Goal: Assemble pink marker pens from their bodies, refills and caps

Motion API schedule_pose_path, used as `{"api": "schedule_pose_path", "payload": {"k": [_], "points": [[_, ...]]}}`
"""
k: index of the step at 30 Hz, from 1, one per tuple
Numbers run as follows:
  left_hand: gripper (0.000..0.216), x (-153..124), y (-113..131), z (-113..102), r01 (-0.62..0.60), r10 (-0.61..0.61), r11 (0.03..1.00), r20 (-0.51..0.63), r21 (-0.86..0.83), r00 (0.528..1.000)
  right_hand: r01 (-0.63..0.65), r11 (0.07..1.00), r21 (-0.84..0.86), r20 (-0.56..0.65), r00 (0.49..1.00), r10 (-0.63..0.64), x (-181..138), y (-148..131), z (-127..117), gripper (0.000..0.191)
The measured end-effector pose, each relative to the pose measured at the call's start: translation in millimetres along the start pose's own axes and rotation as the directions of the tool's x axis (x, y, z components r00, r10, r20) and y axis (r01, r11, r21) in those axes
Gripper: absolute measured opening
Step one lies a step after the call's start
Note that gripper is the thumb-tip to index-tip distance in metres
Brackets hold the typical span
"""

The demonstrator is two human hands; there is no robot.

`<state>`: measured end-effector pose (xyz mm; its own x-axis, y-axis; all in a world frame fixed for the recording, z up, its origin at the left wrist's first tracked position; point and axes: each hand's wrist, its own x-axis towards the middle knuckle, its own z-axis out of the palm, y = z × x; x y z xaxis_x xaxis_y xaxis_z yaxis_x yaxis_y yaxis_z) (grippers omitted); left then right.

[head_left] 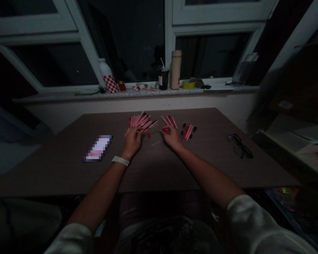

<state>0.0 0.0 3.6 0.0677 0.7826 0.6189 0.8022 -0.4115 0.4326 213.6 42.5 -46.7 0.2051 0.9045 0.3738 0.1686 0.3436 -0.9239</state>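
My left hand (133,139), with a pale watch band on the wrist, rests at the near edge of a pile of pink, red and black pens (141,121). Its fingers are bent together, and what they hold, if anything, is too dark to make out. Between the hands lies a small red cap (148,135), with a thin pale stick (155,143) nearer to me. My right hand (172,137) pinches a short red piece that looks like a pen cap (164,131). Just beyond it are a few pink pens (167,120); to its right lies a row of pink, red and black pens (188,132).
A phone (98,148) lies on the brown table (153,169) at the left, and black-framed glasses (240,145) at the right. On the windowsill stand a checkered bottle (109,77), a drink cup (163,78), a beige flask (176,70) and yellow tape (188,84).
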Motion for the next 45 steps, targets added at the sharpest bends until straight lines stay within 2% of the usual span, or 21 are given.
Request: {"api": "schedule_pose_path", "payload": {"k": [7, 14, 19, 22, 27, 32, 36, 39, 42, 45], "points": [[0.023, 0.5, 1.8, -2.0, -0.033, 0.033, 0.999, 0.033, -0.005, 0.999, 0.083, 0.995, -0.054, 0.049, 0.996, -0.081, -4.0, -5.2, -4.7, 0.015], [0.027, 0.1, 4.9, -5.6, -0.047, 0.043, 0.996, 0.055, 0.075, 0.998, 0.146, 0.978, -0.149, 0.073, 0.988, -0.136, -7.4, -9.4, -8.8, 0.019], [0.027, -0.6, 8.2, -10.0, -0.046, 0.04, 0.992, 0.046, 0.119, 0.998, 0.271, 0.9, -0.341, 0.133, 0.962, -0.239, -10.5, -23.9, -17.3, 0.027], [0.025, -0.6, 9.7, -10.0, -0.069, 0.061, 0.992, 0.075, 0.105, 0.995, 0.353, 0.849, -0.392, 0.212, 0.933, -0.291, -14.6, -32.8, -18.5, 0.027], [0.02, -0.3, 7.2, -5.6, -0.13, 0.129, 0.992, 0.086, 0.005, 0.988, 0.39, 0.848, -0.36, 0.334, 0.902, -0.273, -22.2, -37.3, -12.9, 0.026], [0.021, -1.9, 8.7, -5.0, -0.028, 0.029, 0.999, 0.031, -0.033, 0.999, 0.374, 0.897, -0.236, 0.38, 0.885, -0.269, -25.5, -39.2, -9.5, 0.022], [0.022, -2.8, 8.6, 0.6, -0.061, 0.059, 0.979, -0.017, -0.195, 0.998, 0.415, 0.899, -0.141, 0.438, 0.84, -0.32, -26.9, -43.3, -7.7, 0.027], [0.032, -2.5, 2.6, 8.7, -0.099, 0.084, 0.937, -0.06, -0.336, 0.995, 0.476, 0.871, -0.125, 0.473, 0.8, -0.369, -27.1, -43.8, -6.3, 0.031], [0.041, -1.8, -4.4, 13.4, -0.104, 0.087, 0.944, -0.067, -0.312, 0.994, 0.516, 0.849, -0.114, 0.462, 0.784, -0.414, -25.2, -40.5, -5.5, 0.034], [0.029, -2.6, -7.0, 12.6, -0.192, 0.197, 0.964, 0.01, -0.186, 0.98, 0.511, 0.849, -0.131, 0.391, 0.814, -0.429, -21.3, -34.8, -5.3, 0.036]]}}
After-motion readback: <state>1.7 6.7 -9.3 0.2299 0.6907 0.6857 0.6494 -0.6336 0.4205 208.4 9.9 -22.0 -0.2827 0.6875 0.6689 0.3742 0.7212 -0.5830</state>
